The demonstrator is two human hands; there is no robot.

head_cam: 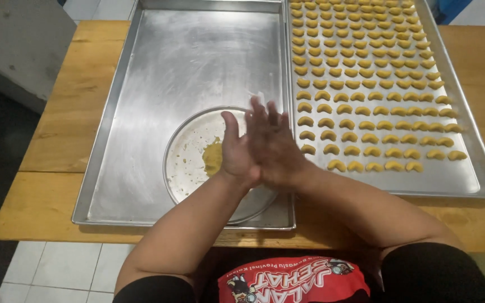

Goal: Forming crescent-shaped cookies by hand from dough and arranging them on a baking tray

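Left hand: the left hand (237, 154) is held flat, palm facing inward, fingers straight, pressed against the other hand above the round plate.
Right hand: the right hand (276, 147) lies palm to palm on the left, fingers extended and slightly blurred; neither hand is closed around anything.
Between palms: whatever is being rolled there is hidden; cannot tell if a piece of dough is inside.
Dough: a small yellow dough lump (213, 157) sits on the round metal plate (183, 154), just beside the left wrist.
Plate location: it rests in the near right corner of the left baking tray (158, 67), otherwise bare metal.
Shaped pieces: rows of small yellow crescents (366, 90) fill the right baking tray (481, 168), spaced apart.
Support: both trays lie side by side on a wooden table (57, 112).
Technique note: judged from the pose, even light pressure and flat palms would likely keep a rolled piece uniform; working over the plate catches crumbs.
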